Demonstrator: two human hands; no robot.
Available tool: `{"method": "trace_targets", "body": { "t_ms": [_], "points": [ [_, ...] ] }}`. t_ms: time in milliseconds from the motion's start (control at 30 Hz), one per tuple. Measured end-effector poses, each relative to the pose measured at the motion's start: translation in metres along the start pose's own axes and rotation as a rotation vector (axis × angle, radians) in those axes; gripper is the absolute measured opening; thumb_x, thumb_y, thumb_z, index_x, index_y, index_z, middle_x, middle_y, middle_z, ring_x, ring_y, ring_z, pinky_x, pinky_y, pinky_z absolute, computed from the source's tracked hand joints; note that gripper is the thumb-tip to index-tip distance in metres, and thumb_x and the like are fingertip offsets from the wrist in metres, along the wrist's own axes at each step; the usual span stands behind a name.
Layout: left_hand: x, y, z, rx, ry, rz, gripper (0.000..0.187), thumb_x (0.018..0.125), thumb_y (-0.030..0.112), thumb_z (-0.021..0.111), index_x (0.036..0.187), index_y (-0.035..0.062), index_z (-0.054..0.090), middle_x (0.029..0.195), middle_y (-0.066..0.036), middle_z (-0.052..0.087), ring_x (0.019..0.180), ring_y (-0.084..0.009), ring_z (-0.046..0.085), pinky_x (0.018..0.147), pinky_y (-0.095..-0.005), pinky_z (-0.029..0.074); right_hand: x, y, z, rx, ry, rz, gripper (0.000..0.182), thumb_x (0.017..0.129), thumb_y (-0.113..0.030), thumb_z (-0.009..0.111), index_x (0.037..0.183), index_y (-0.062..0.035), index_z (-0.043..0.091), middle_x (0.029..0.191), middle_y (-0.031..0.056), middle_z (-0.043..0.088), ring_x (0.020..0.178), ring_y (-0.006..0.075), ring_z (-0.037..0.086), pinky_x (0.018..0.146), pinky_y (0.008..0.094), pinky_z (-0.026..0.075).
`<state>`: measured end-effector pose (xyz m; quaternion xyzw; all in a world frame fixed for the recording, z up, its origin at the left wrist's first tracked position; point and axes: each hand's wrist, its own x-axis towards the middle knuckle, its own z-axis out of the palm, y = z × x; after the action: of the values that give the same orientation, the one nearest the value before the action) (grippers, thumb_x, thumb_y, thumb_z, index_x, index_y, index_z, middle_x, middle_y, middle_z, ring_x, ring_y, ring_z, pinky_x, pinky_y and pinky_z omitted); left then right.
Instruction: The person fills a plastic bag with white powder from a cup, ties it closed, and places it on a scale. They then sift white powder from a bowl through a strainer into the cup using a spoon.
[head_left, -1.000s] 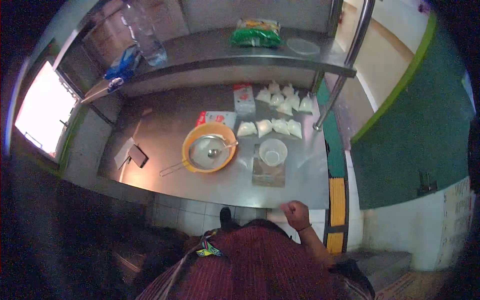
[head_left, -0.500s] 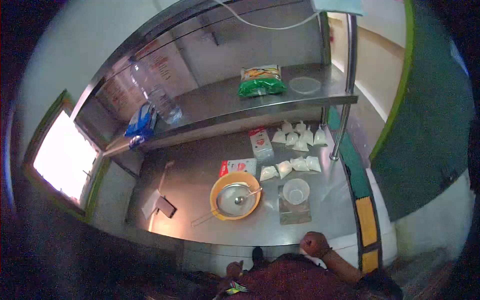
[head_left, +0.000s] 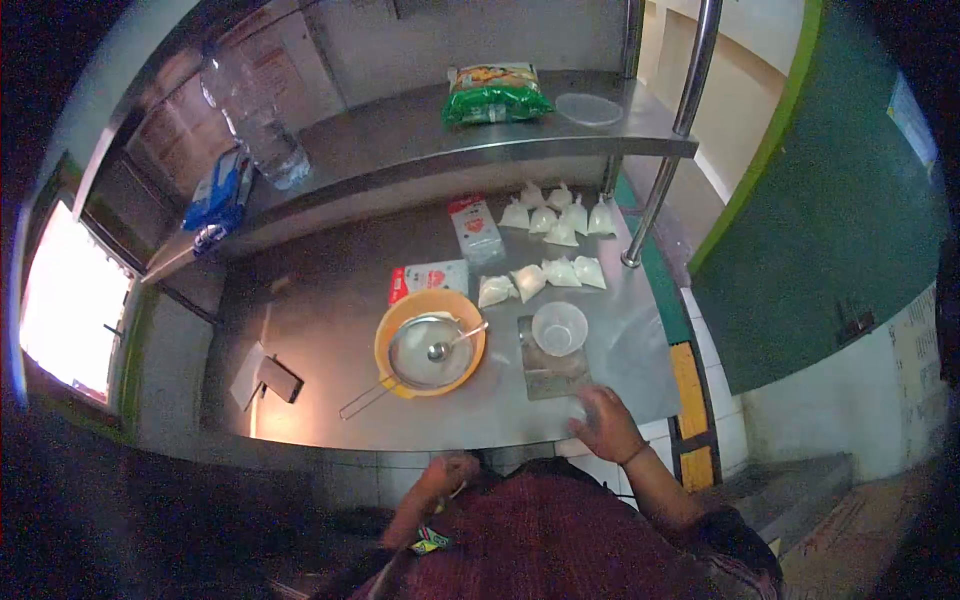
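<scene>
Two hands are seen low at the near edge of the steel counter [head_left: 330, 330]: the right hand [head_left: 606, 424] is laid with fingers spread, gripping nothing, just short of the scale [head_left: 553, 372], on which a clear cup [head_left: 559, 327] stands; the left hand [head_left: 447, 473] is kept below the edge against the body, and whether it is closed on anything cannot be told. Left of the scale, a sieve [head_left: 430, 352] with a spoon [head_left: 452, 343] in it is set in an orange bowl [head_left: 431, 343]. Beyond the right hand, tied white bags [head_left: 545, 273] are laid in rows beside a carton [head_left: 476, 229]. By the look of it, many bags are filled already, while the cup appears nearly empty, so the next portion seems yet to be weighed. Open steel is left to the far left of the bowl; on the right, room is cut short by the counter's edge and a post [head_left: 660, 180].
</scene>
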<state>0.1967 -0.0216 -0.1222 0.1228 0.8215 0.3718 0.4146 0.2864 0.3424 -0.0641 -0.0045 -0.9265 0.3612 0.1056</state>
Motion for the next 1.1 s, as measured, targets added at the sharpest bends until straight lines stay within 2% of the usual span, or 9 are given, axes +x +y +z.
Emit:
{"method": "trace_targets", "body": {
  "t_ms": [67, 300, 467, 533, 600, 767, 933, 967, 1100],
  "points": [
    [-0.004, 0.071, -0.020, 0.006, -0.051, 0.402, 0.042, 0.107, 0.036, 0.047, 0.120, 0.0010, 0.068, 0.118, -0.014, 0.072, 0.111, -0.0228, 0.067, 0.100, -0.0379, 0.050, 0.022, -0.037, -0.009, 0.049, 0.111, -0.017, 0.067, 0.086, -0.045, 0.076, 0.130, 0.0004, 0.053, 0.136, 0.0250, 0.053, 0.127, 0.0421, 0.051, 0.109, 0.0482, 0.041],
    [0.063, 0.182, 0.009, -1.092, -0.321, 0.503, 0.063, 0.111, 0.042, 0.025, 0.153, -0.0042, 0.027, 0.157, -0.020, 0.038, 0.145, -0.0291, 0.039, 0.121, -0.0401, 0.028, 0.081, -0.114, 0.033, 0.163, 0.142, -0.414, 0.098, 0.088, -0.071, 0.058, 0.151, 0.0018, 0.038, 0.159, 0.0268, 0.032, 0.150, 0.0404, 0.029, 0.121, 0.0465, 0.024],
    [0.043, 0.204, -0.013, -0.640, 0.164, 0.830, 0.073, 0.107, 0.043, 0.036, 0.160, -0.0019, 0.012, 0.165, -0.020, 0.021, 0.152, -0.0339, 0.023, 0.125, -0.0408, 0.013, 0.103, -0.107, 0.057, 0.350, 0.256, 0.038, 0.077, 0.102, -0.059, 0.043, 0.155, -0.0044, 0.033, 0.156, 0.0207, 0.040, 0.146, 0.0341, 0.036, 0.122, 0.0460, 0.023],
    [0.025, 0.191, -0.017, -0.384, 0.351, 1.170, 0.093, 0.096, 0.058, 0.051, 0.159, -0.0024, 0.018, 0.165, -0.022, 0.020, 0.152, -0.0388, 0.021, 0.125, -0.0459, 0.012, 0.099, -0.085, 0.071, 1.463, 0.396, 0.256, 0.080, 0.102, -0.063, 0.036, 0.156, -0.0035, 0.031, 0.157, 0.0188, 0.039, 0.146, 0.0328, 0.036, 0.122, 0.0449, 0.022],
    [0.021, 0.189, -0.015, 0.354, 0.303, 1.243, 0.107, 0.085, 0.070, 0.059, 0.156, -0.0030, 0.025, 0.164, -0.025, 0.021, 0.153, -0.0426, 0.017, 0.124, -0.0515, 0.011, 0.093, -0.094, 0.065, 1.467, 0.371, 0.233, 0.082, 0.102, -0.064, 0.034, 0.156, -0.0034, 0.030, 0.157, 0.0187, 0.039, 0.146, 0.0329, 0.035, 0.123, 0.0452, 0.022],
    [0.044, 0.153, -0.023, 0.423, 0.355, 1.243, 0.105, 0.086, 0.067, 0.061, 0.155, -0.0041, 0.027, 0.163, -0.026, 0.023, 0.152, -0.0458, 0.016, 0.122, -0.0546, 0.014, 0.079, -0.147, 0.059, 1.579, 0.317, 0.154, 0.089, 0.100, -0.070, 0.028, 0.158, -0.0030, 0.025, 0.158, 0.0183, 0.037, 0.147, 0.0331, 0.033, 0.123, 0.0463, 0.021],
    [0.046, 0.131, -0.018, -0.131, -0.171, 0.771, 0.049, 0.092, 0.032, 0.065, 0.131, 0.0020, 0.058, 0.131, -0.027, 0.060, 0.127, -0.0434, 0.055, 0.107, -0.0487, 0.043, 0.062, -0.154, 0.063, 0.758, 0.489, -0.046, 0.035, 0.100, -0.036, 0.062, 0.113, -0.0026, 0.060, 0.126, 0.0129, 0.060, 0.116, 0.0241, 0.057, 0.099, 0.0394, 0.046],
    [0.043, 0.130, -0.021, -0.133, -0.174, 0.766, 0.049, 0.092, 0.032, 0.065, 0.131, 0.0020, 0.058, 0.131, -0.027, 0.060, 0.127, -0.0434, 0.055, 0.107, -0.0487, 0.043, 0.068, -0.162, 0.063, 0.651, 0.568, -0.123, 0.028, 0.091, -0.011, 0.072, 0.075, -0.0072, 0.049, 0.084, 0.0063, 0.060, 0.077, 0.0176, 0.056, 0.071, 0.0327, 0.047],
    [0.037, 0.128, -0.031, 0.248, -0.162, 0.934, 0.024, 0.087, 0.023, 0.067, 0.102, 0.0045, 0.068, 0.096, -0.020, 0.071, 0.094, -0.0381, 0.070, 0.083, -0.0465, 0.054, 0.065, -0.179, 0.073, 0.469, 0.510, -0.158, 0.047, 0.086, 0.000, 0.070, 0.060, -0.0096, 0.033, 0.054, 0.0041, 0.041, 0.047, 0.0179, 0.040, 0.046, 0.0339, 0.031]
  ]
}}
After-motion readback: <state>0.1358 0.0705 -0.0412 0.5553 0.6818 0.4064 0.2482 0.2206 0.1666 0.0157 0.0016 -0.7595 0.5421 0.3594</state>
